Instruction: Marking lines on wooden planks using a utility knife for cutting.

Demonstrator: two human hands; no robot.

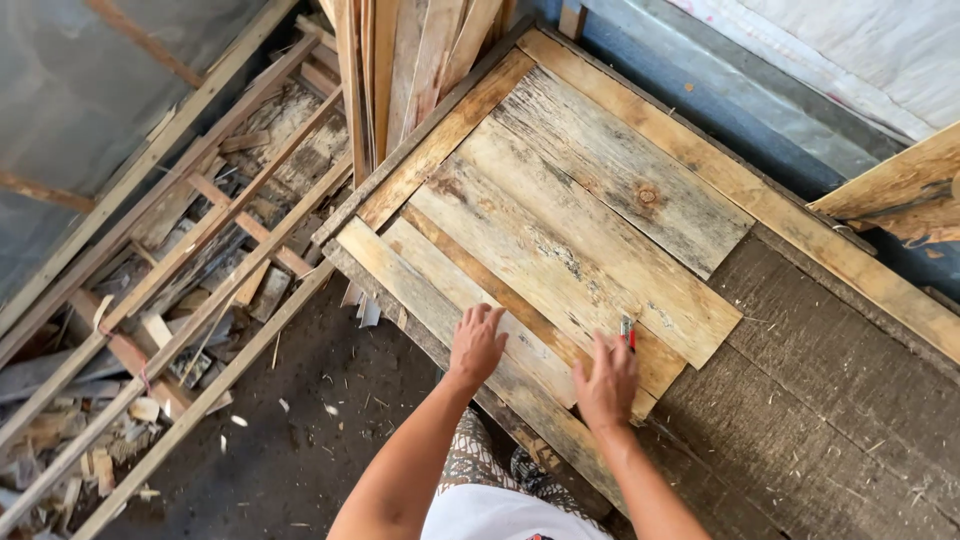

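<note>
One view only, head-worn camera, looking steeply down from above the person's own torso, which enters at bottom centre of the frame. It faces forward and down onto a dark rough workbench top [820, 420] filling the lower right, with pale weathered wooden boards [560, 230] laid diagonally across frame centre. Close range: both forearms reach up from the bottom edge, left hand [476, 345] and right hand [607, 382] sit just below centre. Upper left shows the floor farther off, a heap of scrap timber slats [190, 260]. No second view to overlap.

planks [560, 230]: weathered tan-grey | marker [628, 331]: red | wall [700, 100]: blue
</note>
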